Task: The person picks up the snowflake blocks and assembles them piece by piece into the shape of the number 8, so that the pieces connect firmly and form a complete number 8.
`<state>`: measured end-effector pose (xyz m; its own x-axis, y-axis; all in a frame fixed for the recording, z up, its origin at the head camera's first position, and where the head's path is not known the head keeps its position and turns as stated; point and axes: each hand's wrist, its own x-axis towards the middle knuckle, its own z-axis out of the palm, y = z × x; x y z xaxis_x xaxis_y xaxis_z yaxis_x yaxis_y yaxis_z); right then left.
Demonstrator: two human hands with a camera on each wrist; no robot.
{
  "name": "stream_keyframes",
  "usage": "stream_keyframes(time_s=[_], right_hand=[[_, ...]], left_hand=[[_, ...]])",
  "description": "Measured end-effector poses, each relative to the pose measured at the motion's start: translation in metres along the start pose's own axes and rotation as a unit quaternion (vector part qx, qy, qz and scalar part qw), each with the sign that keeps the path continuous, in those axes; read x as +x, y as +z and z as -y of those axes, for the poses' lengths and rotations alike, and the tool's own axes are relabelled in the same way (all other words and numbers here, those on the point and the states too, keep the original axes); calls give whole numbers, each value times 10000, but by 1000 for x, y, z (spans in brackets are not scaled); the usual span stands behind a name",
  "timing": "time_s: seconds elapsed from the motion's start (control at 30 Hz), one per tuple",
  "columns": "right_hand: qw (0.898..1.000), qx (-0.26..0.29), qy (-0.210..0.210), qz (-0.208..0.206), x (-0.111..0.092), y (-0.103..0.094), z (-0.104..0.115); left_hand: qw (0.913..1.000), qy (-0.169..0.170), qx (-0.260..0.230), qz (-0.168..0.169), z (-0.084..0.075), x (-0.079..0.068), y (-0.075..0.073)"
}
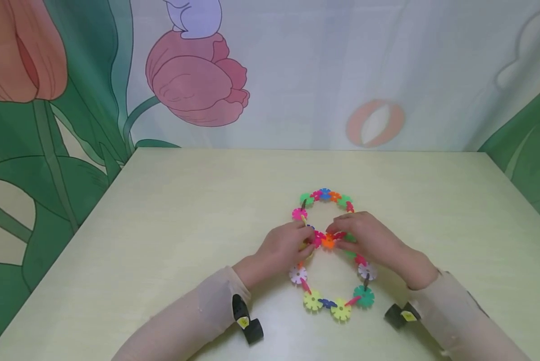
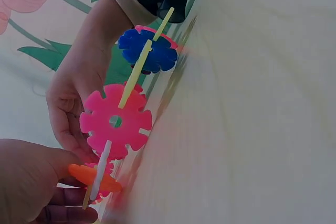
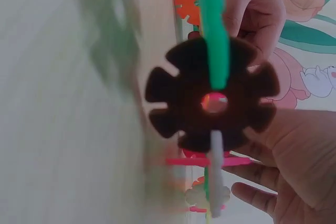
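A chain of colourful notched plastic snowflake discs lies on the table, slotted together as two joined loops: a smaller far loop [image 1: 325, 194] and a larger near loop [image 1: 312, 300]. At the left of the middle row, my left hand [image 1: 284, 246] pinches the discs; in the left wrist view an orange disc [image 2: 93, 178] is at its fingertips. My right hand [image 1: 374, 237] holds the right part of that row with thumb and fingers, beside an orange disc [image 1: 328, 241]. A dark brown disc [image 3: 210, 72] stands close to the right wrist camera. Some discs are hidden by the fingers.
The pale wooden table [image 1: 184, 210] reaches back to a curtain [image 1: 297, 75] printed with flowers. Black wrist cameras are strapped over both sleeves, the left camera [image 1: 248, 321] and the right camera [image 1: 400, 316] close to the tabletop.
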<state>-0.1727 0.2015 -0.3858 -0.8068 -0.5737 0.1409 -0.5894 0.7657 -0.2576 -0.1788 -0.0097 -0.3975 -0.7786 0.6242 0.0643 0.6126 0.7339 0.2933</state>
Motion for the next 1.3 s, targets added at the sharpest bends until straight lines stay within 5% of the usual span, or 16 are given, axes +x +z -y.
stream_keyframes(time_s=[0.37,1.3], right_hand=[[9988,-434,208,50,3,9,6],[9995,244,179,-32,0,8,15]], left_hand=[[9997,102,133,-178,-2,-1,2],[9975,397,82,-586,-1,-5,5]])
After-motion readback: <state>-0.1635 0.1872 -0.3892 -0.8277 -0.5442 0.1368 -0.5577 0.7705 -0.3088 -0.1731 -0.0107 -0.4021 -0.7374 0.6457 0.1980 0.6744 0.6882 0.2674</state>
